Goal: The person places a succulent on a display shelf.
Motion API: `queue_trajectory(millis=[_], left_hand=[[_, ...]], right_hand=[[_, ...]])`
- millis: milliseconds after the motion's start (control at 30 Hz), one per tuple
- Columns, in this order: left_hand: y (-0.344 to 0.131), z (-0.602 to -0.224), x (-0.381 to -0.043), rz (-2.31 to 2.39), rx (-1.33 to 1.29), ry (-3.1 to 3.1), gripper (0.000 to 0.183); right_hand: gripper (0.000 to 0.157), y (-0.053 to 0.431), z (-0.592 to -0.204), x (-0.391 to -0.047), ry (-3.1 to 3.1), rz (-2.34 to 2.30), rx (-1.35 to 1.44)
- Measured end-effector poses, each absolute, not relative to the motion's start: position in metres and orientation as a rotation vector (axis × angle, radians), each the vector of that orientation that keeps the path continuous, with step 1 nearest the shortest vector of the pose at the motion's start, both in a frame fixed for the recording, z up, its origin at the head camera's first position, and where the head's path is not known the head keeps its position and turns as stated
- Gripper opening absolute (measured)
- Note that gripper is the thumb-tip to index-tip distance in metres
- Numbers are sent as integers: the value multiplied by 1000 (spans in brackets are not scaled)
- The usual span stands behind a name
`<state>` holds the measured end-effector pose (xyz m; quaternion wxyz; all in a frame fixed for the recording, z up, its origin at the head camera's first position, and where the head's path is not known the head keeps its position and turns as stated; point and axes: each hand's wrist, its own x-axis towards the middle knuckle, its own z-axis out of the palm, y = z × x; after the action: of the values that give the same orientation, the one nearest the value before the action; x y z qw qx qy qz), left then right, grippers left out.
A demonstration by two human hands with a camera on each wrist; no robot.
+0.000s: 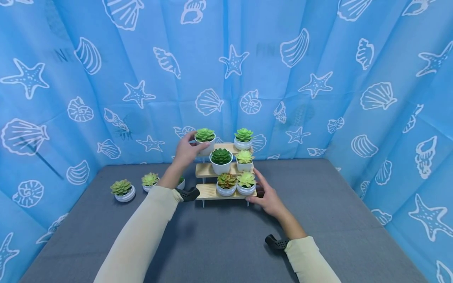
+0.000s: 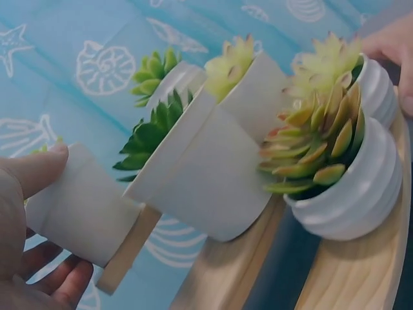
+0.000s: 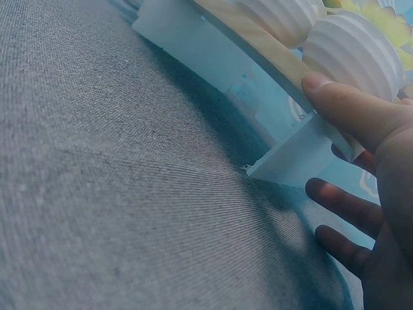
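Observation:
At the left end of the top tier of a wooden three-tier stand (image 1: pixel 206 191), my left hand (image 1: pixel 185 151) grips a potted green succulent (image 1: pixel 205 137) by its white pot. The left wrist view puts this pot's base right at the tier's end, thumb on one side and fingers below. My right hand (image 1: pixel 267 198) pinches the right end of the lowest tier, thumb (image 3: pixel 352 106) on top and a finger underneath. Beside that thumb sits a yellow-green succulent (image 1: pixel 246 184), with a reddish one (image 1: pixel 226 184) to its left.
A dark green succulent (image 1: pixel 221 160) and a pale one (image 1: pixel 244 160) stand on the middle tier. Another green succulent (image 1: pixel 243 138) occupies the top right. Left of the stand, more potted succulents (image 1: pixel 122 191) rest on the grey tabletop (image 1: pixel 226 243). A blue shell-print curtain (image 1: pixel 233 90) hangs behind.

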<state>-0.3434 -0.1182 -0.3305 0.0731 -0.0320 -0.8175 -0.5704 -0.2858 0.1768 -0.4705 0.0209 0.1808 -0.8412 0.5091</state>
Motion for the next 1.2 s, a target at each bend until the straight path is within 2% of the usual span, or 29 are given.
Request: queue_trajectory(millis=[567, 1200], left_hand=[[-95, -334, -345, -1724, -73, -2341, 67], [-91, -334, -341, -1904, -156, -2298, 71]], right_hand=[[99, 178, -470, -286, -2603, 1577, 569], [100, 177, -471, -285, -2586, 1585, 580]])
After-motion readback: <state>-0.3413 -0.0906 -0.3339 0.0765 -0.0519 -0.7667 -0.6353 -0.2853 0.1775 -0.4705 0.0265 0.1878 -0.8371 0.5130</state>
